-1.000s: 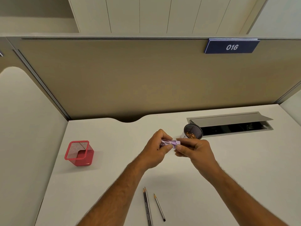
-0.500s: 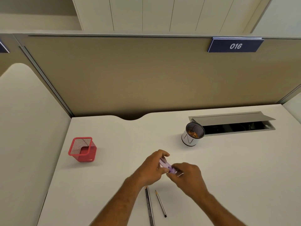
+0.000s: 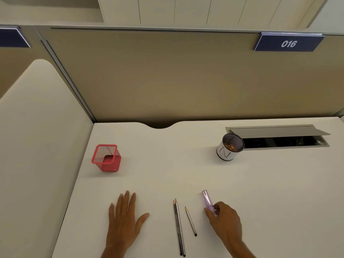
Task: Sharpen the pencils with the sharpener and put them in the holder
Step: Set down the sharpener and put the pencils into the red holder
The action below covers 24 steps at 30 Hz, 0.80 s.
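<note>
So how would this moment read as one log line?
left hand flat on desk | right hand on sharpener | three pencils lying | holder empty

Desk (image 3: 167,175): smooth matt white laminate. Holder (image 3: 106,158): red wire mesh. Sharpener (image 3: 208,201): glossy translucent purple plastic. Cup (image 3: 229,148): black mesh, paper-wrapped. Partition (image 3: 167,77): matt cloth.

White bench (image 3: 186,174) fills lower frame. Tan partition (image 3: 167,77) behind it; blue "016" plate (image 3: 288,43) upper right. Open grey cable hatch (image 3: 277,135) right. Pale panelled wall (image 3: 204,10) along top.
</note>
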Tool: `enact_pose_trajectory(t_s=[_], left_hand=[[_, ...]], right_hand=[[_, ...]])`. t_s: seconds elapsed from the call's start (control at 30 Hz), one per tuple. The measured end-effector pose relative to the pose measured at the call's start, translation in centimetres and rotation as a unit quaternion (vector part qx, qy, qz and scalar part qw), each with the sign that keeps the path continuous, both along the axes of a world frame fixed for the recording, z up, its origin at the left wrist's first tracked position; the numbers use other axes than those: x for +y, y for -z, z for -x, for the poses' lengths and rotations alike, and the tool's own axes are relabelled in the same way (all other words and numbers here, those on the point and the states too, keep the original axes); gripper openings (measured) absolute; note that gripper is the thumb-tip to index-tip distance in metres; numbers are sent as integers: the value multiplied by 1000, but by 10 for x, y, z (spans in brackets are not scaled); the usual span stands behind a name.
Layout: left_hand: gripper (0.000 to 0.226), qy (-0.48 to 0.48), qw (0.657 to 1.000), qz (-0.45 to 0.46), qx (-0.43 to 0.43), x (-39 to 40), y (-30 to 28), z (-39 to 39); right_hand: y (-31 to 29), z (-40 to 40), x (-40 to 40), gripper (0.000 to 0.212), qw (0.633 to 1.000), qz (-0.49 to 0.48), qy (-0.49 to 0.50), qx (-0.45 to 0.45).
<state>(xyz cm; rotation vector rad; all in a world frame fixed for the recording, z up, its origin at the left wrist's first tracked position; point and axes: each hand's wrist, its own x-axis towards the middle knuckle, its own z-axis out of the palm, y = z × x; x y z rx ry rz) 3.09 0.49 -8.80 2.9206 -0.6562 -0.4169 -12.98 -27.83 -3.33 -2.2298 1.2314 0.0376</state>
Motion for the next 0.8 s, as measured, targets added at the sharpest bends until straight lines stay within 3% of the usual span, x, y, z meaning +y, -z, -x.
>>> enact_pose_trajectory(t_s=[0.4, 0.53, 0.63, 0.8], left_hand=[[94, -31, 999, -16, -6, 11, 19, 4], [95, -31, 999, -17, -19, 10, 21, 4], [96, -32, 999, -11, -14, 10, 19, 4], [94, -57, 998, 15, 7, 2, 14, 3]], right_hand=[[3, -6, 8, 34, 1000, -5, 17, 25], [-4, -4, 17, 42, 998, 41, 39, -34], [-11, -8, 37, 28, 998, -16, 18, -64], [-10, -21, 78, 29, 992, -120, -29, -9]])
